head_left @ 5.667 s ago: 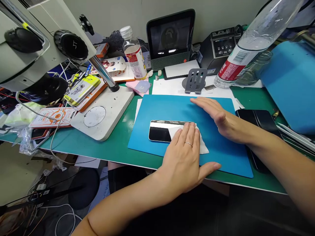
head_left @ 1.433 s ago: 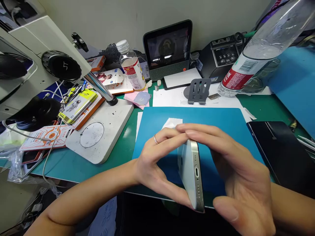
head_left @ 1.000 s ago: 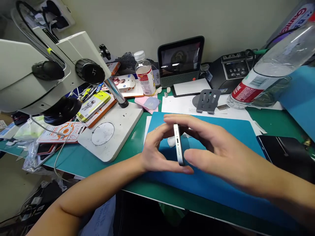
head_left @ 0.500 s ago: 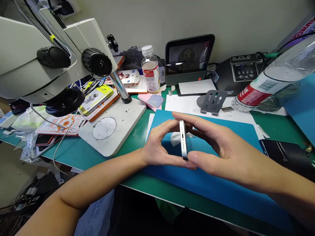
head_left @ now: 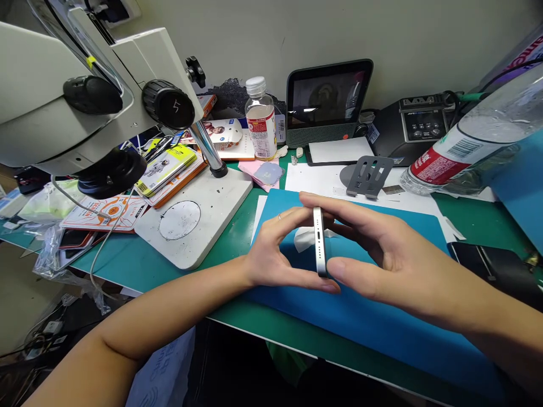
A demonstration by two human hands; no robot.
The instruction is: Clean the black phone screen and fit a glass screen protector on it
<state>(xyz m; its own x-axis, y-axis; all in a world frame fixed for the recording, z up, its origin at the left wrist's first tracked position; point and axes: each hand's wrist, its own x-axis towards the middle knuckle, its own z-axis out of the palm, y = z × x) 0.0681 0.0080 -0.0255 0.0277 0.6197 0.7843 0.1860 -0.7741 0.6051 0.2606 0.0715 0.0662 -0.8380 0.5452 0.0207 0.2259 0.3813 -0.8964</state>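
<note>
I hold a silver phone [head_left: 319, 242] on edge above the blue mat [head_left: 382, 316], its bottom end with the charging port facing me. My left hand [head_left: 275, 254] grips it from the left, thumb under and fingers over the top. My right hand [head_left: 377, 254] grips it from the right in the same way. A white wipe [head_left: 303, 237] lies on the mat just behind the phone, between my hands.
A microscope [head_left: 97, 96] on a white base [head_left: 195, 215] stands at the left beside stacked packets [head_left: 165, 167]. Behind the mat are a small bottle [head_left: 261, 120], a screen device [head_left: 328, 102], a grey phone stand [head_left: 368, 176], a tilted large bottle [head_left: 466, 141] and a black controller [head_left: 418, 121].
The phone lay flat on the mat under the wipe and my left hand; both hands have since lifted it and turned it on edge. Over the last half second it has barely moved.
</note>
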